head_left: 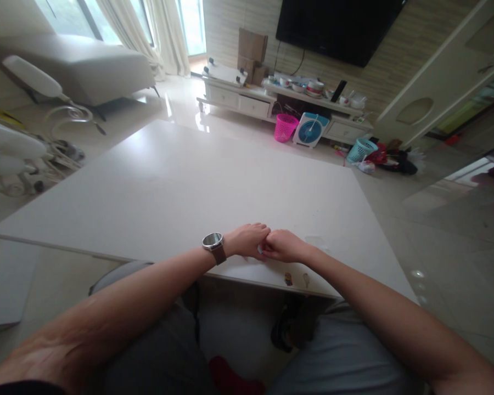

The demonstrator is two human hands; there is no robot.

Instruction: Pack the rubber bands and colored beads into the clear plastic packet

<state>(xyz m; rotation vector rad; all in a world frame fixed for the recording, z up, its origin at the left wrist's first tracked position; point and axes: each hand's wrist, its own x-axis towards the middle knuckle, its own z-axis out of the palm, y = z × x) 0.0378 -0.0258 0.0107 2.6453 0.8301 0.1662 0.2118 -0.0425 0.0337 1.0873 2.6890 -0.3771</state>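
Observation:
My left hand, with a watch on its wrist, rests on the near edge of a white table. Its fingers are curled and meet those of my right hand at the fingertips. Both hands pinch something small and whitish between them; it is too small to name. Two small stickers sit on the table edge just below my right hand.
Beyond the table stand a low TV cabinet with dishes, a pink basket, a blue-and-white fan and a teal basket. A grey sofa is at far left, white chairs beside the table.

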